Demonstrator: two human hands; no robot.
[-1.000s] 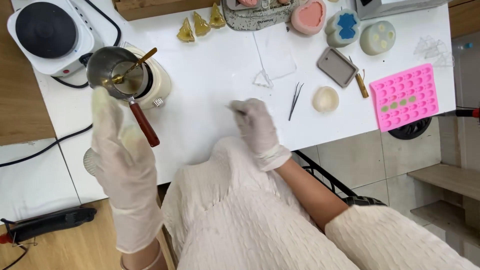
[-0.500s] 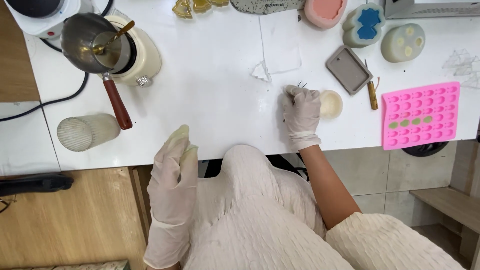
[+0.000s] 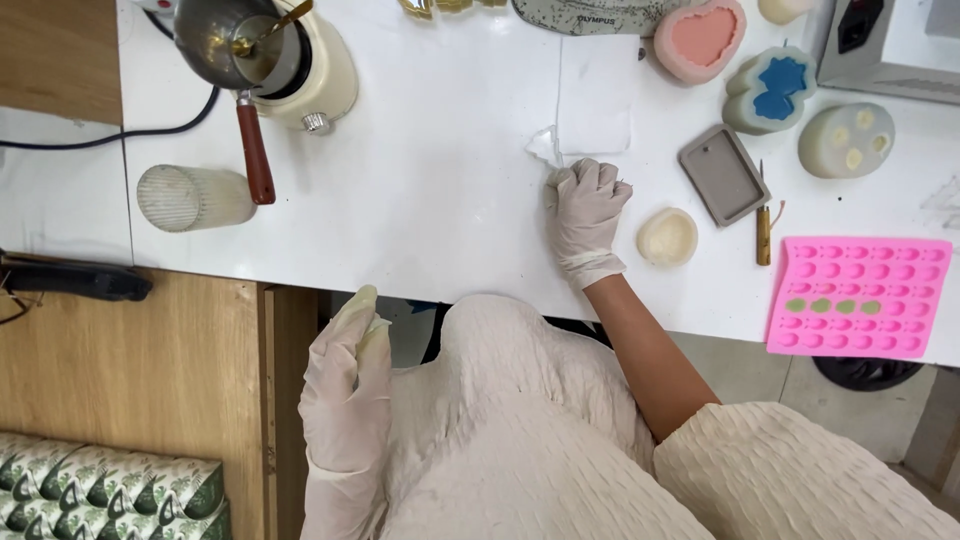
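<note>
My right hand [image 3: 585, 205], in a white glove, rests on the white table [image 3: 430, 200] with its fingers curled into a fist. A thin dark tip of the tweezers [image 3: 626, 183] pokes out at its right side. The knuckles touch a crumpled clear plastic piece [image 3: 543, 146] below a white sheet [image 3: 596, 95]. A round cream mould [image 3: 667, 237] lies just right of the wrist. My left hand [image 3: 350, 390], also gloved, hangs flat below the table edge over my lap and holds nothing.
A metal pot with a brown handle [image 3: 252, 150] sits on a cream warmer [image 3: 325, 70] at the back left, a ribbed glass [image 3: 195, 197] lying nearby. To the right are a grey rectangular mould [image 3: 724, 174], a wooden-handled tool [image 3: 763, 235], a pink silicone mould [image 3: 860, 297] and several block moulds.
My right hand went right to the tweezers, closed on them and came back left beside the plastic piece. My left hand dropped from the pot to my lap.
</note>
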